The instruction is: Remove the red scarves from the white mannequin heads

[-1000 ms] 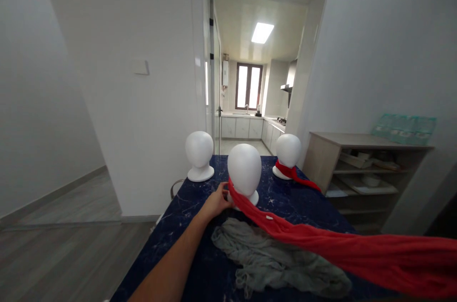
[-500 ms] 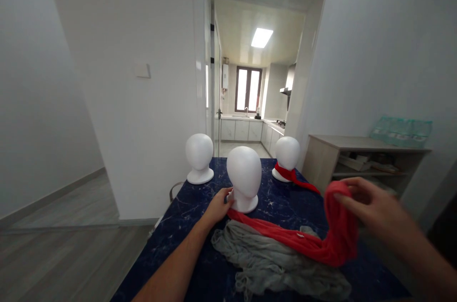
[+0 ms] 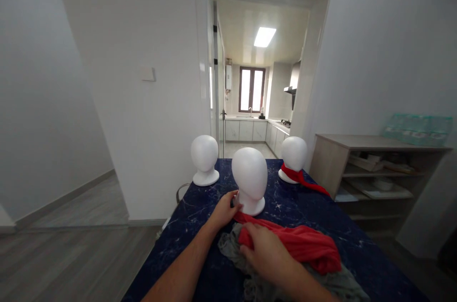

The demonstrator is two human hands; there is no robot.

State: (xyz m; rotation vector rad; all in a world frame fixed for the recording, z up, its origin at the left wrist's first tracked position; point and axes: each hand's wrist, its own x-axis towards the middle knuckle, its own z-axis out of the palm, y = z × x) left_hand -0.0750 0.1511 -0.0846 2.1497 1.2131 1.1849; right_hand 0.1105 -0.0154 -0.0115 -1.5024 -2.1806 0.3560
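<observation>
Pinching the red scarf (image 3: 303, 242) with right hand (image 3: 266, 249), over the grey cloth (image 3: 348, 280), just in front of the middle white head (image 3: 250, 173). Can't really tell left hand (image 3: 225, 209) grip beside it. Tug gently, smooth folds.

Both forearms on this person are bare: the left forearm (image 3: 187, 264) at the lower centre-left of the frame, the right forearm (image 3: 309, 284) at the bottom, right of centre. Each has a smooth outline that tapers to an uncovered wrist. The left hand (image 3: 224, 211) is gloveless, with slender fingers; the right hand (image 3: 267, 250) is gloveless too and looks broader to me, its back smooth and rounded. I can't make out the nails. The lower edge cuts both arms off, so sleeves I can't judge.
</observation>
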